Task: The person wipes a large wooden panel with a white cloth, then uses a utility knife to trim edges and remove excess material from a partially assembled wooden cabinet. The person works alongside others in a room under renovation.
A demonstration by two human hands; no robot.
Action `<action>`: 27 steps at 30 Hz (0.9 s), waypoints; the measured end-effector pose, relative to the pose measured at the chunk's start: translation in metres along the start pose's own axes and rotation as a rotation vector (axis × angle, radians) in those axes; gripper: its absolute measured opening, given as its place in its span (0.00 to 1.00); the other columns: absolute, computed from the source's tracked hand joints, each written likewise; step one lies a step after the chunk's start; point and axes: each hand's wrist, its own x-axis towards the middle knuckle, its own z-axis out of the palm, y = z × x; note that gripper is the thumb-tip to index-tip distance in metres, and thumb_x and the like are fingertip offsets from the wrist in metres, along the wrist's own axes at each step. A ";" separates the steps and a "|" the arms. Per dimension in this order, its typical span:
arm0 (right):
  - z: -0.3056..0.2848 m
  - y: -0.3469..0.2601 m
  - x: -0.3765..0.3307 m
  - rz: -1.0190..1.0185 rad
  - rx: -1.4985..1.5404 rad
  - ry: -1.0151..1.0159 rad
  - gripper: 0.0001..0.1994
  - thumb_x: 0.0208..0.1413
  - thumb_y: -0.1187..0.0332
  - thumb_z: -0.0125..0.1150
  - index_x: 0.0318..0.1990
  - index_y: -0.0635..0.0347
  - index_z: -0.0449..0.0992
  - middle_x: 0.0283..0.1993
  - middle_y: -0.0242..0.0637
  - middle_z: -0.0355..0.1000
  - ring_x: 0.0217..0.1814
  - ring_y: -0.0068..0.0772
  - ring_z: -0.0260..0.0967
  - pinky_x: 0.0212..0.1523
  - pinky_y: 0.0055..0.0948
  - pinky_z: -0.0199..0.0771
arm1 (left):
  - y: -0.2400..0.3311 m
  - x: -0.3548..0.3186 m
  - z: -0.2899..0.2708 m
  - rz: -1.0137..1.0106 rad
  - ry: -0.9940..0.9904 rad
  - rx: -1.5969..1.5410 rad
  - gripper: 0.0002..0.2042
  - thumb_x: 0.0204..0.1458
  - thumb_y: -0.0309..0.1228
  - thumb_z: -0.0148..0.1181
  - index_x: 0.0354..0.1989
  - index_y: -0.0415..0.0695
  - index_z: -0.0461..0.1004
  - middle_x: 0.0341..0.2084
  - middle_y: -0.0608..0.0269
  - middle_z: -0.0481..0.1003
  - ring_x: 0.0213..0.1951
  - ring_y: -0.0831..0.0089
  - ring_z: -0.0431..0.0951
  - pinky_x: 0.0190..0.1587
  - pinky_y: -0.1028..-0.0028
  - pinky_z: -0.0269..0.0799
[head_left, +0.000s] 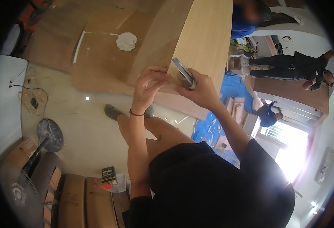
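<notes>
Right hand (202,91) clasps grey tool (183,71); board (206,36) alongside.

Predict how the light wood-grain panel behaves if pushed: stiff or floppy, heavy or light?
Likely stiff: the wood-grain panel looks flat, with no visible sag. Probably fairly heavy: it's long, running out of view at the top. Likelier to slide than roll, given its broad flat face.

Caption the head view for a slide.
Right hand holds grey metal tool at end of pale wooden board, left hand alongside.
</notes>
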 end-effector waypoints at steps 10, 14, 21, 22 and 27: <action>0.017 0.001 0.004 -0.032 -0.031 0.125 0.24 0.41 0.52 0.71 0.34 0.66 0.75 0.19 0.45 0.69 0.20 0.41 0.70 0.27 0.38 0.70 | -0.028 -0.014 0.004 -0.013 0.077 -0.217 0.10 0.54 0.20 0.60 0.44 0.40 0.78 0.50 0.59 0.71 0.52 0.70 0.71 0.55 0.71 0.67; 0.020 -0.003 0.001 -0.019 -0.136 0.151 0.22 0.44 0.50 0.67 0.32 0.63 0.74 0.20 0.47 0.72 0.24 0.49 0.74 0.30 0.42 0.74 | -0.036 -0.017 0.013 -0.016 0.147 -0.298 0.10 0.54 0.20 0.59 0.45 0.40 0.78 0.51 0.60 0.71 0.54 0.71 0.69 0.57 0.71 0.63; 0.031 0.008 0.008 -0.136 -0.124 0.196 0.21 0.46 0.51 0.65 0.31 0.63 0.72 0.19 0.48 0.72 0.24 0.52 0.74 0.29 0.44 0.74 | -0.041 -0.019 0.012 -0.039 0.216 -0.341 0.11 0.55 0.19 0.57 0.46 0.36 0.76 0.52 0.59 0.71 0.54 0.72 0.69 0.58 0.71 0.61; 0.032 0.007 0.008 -0.129 -0.113 0.188 0.21 0.46 0.51 0.65 0.31 0.63 0.72 0.19 0.48 0.72 0.24 0.53 0.74 0.28 0.45 0.74 | -0.040 -0.019 0.012 -0.065 0.236 -0.324 0.11 0.55 0.19 0.57 0.47 0.36 0.76 0.51 0.58 0.72 0.53 0.72 0.70 0.58 0.71 0.62; 0.030 0.005 0.009 -0.142 -0.084 0.193 0.20 0.46 0.53 0.65 0.31 0.63 0.71 0.19 0.48 0.72 0.24 0.53 0.73 0.28 0.46 0.74 | -0.020 -0.020 0.005 -0.133 0.269 0.059 0.12 0.58 0.24 0.56 0.48 0.34 0.76 0.46 0.56 0.77 0.48 0.71 0.75 0.54 0.71 0.68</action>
